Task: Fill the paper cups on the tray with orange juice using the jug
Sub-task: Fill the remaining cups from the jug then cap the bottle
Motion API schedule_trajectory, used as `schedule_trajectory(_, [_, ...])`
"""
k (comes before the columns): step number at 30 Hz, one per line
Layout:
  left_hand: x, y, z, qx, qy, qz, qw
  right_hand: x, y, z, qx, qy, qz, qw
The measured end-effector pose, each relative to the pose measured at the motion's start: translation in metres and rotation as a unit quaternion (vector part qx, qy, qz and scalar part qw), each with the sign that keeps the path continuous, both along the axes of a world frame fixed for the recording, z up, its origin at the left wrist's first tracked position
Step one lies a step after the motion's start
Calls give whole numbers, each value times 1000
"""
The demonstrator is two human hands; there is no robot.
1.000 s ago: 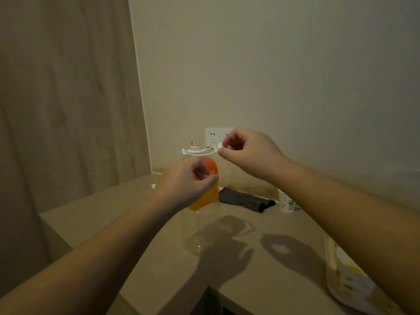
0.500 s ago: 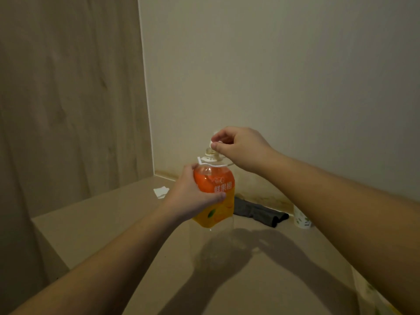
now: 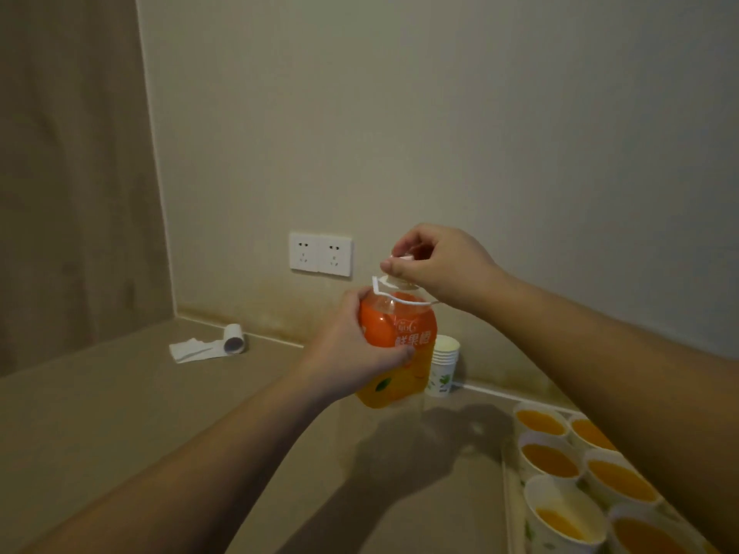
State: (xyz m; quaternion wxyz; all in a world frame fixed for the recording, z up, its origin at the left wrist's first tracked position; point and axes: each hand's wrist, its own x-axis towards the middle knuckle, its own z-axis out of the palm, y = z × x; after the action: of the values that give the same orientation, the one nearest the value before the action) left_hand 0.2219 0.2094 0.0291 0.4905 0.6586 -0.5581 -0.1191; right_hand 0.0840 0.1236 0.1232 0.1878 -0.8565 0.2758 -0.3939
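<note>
— Beige counter (image 3: 120, 413) meets a plain wall; where is the jug?

— The jug (image 3: 400, 341) stands at centre. The left hand (image 3: 352, 353) grips its side from 9 o'clock with curled fingers; the right hand (image 3: 436, 261) pinches the cap (image 3: 400, 257) at 12 o'clock.

— Any writing?

— Orange label (image 3: 412, 337), white Chinese characters. Filled paper cups (image 3: 552, 461) sit on the tray (image 3: 510, 509) at 4 o'clock.
</note>
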Motion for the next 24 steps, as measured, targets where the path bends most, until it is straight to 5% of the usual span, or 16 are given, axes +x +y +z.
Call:
schedule_trajectory(17, [-66,-42,-9,25,42,-94,994,-67,-36,-24,131,-121,16,984])
schedule_trajectory(24, [-69,-48,-8,31,47,-103,993,-75,-39,-25,114,-147,18,982])
